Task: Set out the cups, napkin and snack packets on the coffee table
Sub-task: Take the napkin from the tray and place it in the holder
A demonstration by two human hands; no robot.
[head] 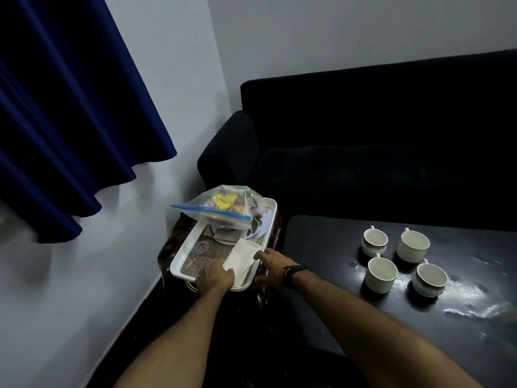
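A dark sofa [377,141] fills the far right of the scene, with a deep blue curtain [64,107] hanging against the pale wall on the far left. In front of the sofa, on the right, the black glossy tabletop [419,317] of the coffee table carries four white cups [402,259] grouped in a loose square, all upright and apart from one another; the two on the far side show their handles pointing away.

Left of the coffee table, just beside its near-left corner, a small dark wooden side table [173,245] holds a white rectangular tray [184,256] with a patterned liner. At the far end of the tray a clear zip bag [221,208] with a blue seal strip lies tilted over the rim, with yellow snack packets [223,201] visible inside. Under it sits what looks like a white saucer or plate, partly hidden.

At the near-right part of the tray lies a folded white napkin [242,257]. The left hand [214,278] rests on the tray's near edge with its fingers curled down onto the napkin's near-left corner; whether they pinch it cannot be told. The right hand [272,266], wearing a dark band [292,274] on the wrist, reaches to the tray's right rim, its fingers loosely spread, the forefinger touching the napkin's right edge, gripping nothing.
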